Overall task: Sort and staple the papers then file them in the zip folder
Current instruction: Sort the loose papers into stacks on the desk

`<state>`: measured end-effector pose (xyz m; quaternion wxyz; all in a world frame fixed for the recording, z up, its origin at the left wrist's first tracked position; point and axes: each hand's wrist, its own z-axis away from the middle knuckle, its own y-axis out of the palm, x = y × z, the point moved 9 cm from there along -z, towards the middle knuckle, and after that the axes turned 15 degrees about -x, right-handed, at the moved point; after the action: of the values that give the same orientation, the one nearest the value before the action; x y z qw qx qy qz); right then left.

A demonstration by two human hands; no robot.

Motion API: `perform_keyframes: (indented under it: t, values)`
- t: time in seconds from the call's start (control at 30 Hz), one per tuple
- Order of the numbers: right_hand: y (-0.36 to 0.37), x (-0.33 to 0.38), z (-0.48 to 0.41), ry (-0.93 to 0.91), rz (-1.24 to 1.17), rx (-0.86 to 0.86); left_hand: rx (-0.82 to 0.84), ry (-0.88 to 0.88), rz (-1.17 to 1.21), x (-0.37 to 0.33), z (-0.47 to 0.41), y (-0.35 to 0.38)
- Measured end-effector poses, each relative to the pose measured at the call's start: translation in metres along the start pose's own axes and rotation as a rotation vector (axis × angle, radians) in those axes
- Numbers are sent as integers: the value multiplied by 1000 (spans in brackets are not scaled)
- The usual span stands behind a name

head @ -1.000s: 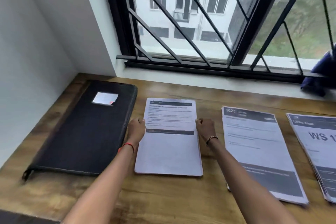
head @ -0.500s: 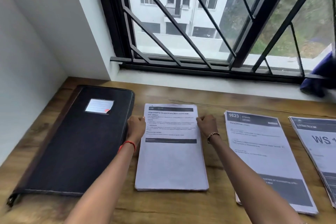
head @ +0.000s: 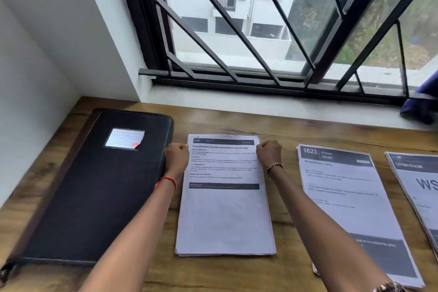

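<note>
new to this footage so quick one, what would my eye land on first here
Both hands grip the upper side edges of the middle paper stack, the left hand on its left, the right hand on its right. A black zip folder lies closed left of it, and the 1623 stack and a third stack lie to its right on the wooden table. A barred window fills the back.

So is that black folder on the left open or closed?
Closed: the zip folder lies flat, cover down with its label window up, beside the paper stack.
</note>
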<state>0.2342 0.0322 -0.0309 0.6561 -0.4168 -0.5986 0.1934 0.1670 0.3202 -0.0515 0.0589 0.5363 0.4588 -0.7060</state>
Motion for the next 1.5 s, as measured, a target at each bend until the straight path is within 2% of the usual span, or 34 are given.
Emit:
perform_keyframes:
  t: [0.47,0.67,0.83,1.0,1.13,1.3,1.5]
  values:
    - [18,-16,-10,147,-70,-65,8,26,6,-3,-5,6]
    - [15,-16,-9,141,-65,-76,29,-20,23,4,-6,11]
    - [11,-14,-9,125,-53,-58,5,24,11,0,-4,6]
    - [-4,-15,-8,111,-116,-106,-97,134,-26,-24,5,-7]
    - [-25,-12,1,45,-106,-98,-58,281,-93,-55,33,2]
    - [-49,-16,27,-318,99,-11,70,498,-163,-86,92,33]
    - [-90,-78,46,-327,262,22,265,646,-244,-103,180,79]
